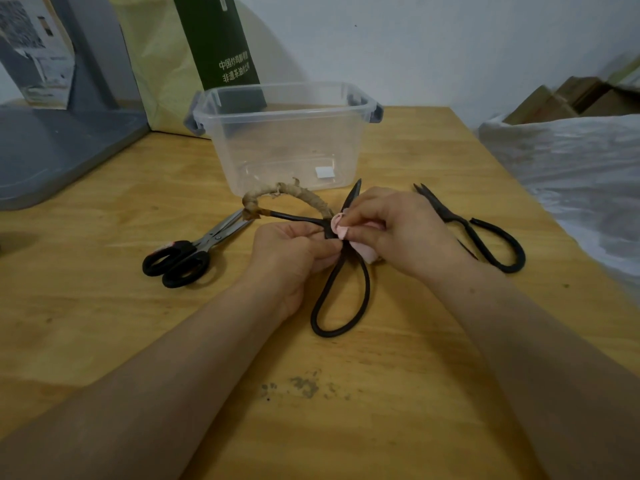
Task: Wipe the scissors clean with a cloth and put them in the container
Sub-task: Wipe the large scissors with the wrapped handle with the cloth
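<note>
Clear container [277, 114] with 1 white label [324, 172]

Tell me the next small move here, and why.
Probably slide the pink cloth up the blade toward its tip: the right hand pinches it at the pivot of the open black iron scissors, held by the left hand, and the blade beyond is uncovered.

the container [284, 140] stands toward the back of the table [104, 306]. in front of it, the middle scissors [341, 299] are between the left scissors [194, 251] and the right scissors [485, 233]. a bag [214, 46] stands behind the container.
</note>
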Demonstrator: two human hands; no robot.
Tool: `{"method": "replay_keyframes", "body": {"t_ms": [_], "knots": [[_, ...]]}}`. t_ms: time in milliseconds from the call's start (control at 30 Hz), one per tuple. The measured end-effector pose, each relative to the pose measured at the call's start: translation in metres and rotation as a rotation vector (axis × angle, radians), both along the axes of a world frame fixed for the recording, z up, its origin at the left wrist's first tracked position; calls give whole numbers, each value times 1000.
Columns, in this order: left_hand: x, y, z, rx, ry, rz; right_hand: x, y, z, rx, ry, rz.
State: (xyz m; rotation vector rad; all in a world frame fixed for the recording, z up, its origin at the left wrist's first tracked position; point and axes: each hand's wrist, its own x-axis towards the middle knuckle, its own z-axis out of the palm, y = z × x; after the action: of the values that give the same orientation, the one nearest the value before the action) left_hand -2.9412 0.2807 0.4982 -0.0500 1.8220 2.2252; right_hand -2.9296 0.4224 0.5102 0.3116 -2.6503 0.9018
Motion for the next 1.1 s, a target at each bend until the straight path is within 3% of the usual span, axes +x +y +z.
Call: {"method": "replay_keyframes", "body": {"t_ms": [133,267,400,567,667,767,867,1100], "knots": [[0,1,1,1,-18,9,4,6,2,18,-66,18],[0,3,0,12,-3,6,4,6,1,169,-84,-227],[1,3,0,12,6,2,8,-3,3,-58,-6,-220],[2,4,2,-8,-10,33,5,-5,7,-30,-182,-211],[2,4,3,5,-8,29,5,-4,10,83,-207,-268],[1,5,1,4,1,21,7,-9,9,266,-92,-368],[1,6,1,-2,4,23,7,-12,6,137,34,-313],[1,6,2,-8,-16,44,4,-4,9,90,-166,-237]]}}
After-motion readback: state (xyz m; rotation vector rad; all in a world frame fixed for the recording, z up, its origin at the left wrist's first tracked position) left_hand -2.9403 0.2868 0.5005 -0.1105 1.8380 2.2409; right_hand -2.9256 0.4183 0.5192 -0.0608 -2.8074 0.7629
